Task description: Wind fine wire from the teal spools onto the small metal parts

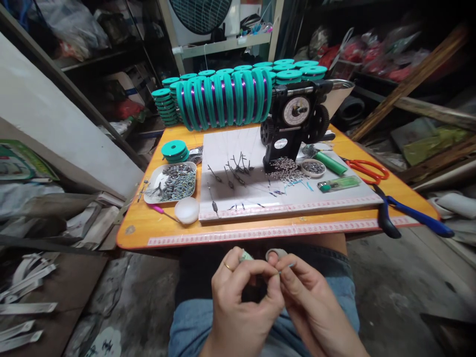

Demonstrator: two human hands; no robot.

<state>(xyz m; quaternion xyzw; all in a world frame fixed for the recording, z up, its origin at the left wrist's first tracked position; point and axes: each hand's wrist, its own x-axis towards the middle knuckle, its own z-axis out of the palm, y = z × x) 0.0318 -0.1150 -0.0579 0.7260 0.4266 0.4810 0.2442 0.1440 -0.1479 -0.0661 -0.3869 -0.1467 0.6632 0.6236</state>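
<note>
Above my lap, in front of the table edge, my left hand (247,292) and my right hand (307,292) meet at the fingertips. The thumb and index finger of my left hand are pinched together. A tiny light-blue piece (290,266) shows between the fingertips of my right hand. What my left fingertips hold is too small to make out. A ring is on one left finger, and pale wrappings cover a fingertip on each hand. Beyond them, on a white board (245,201), lie dark small weights with thin lines and several short blue pieces (277,192).
On the orange table (139,223) stand a tray of small parts (151,191), a white cup (187,210), teal spools (223,99) and a black winding machine (286,124). A green cutter (340,183), orange scissors (375,171) and blue-handled pliers (416,217) lie at the right.
</note>
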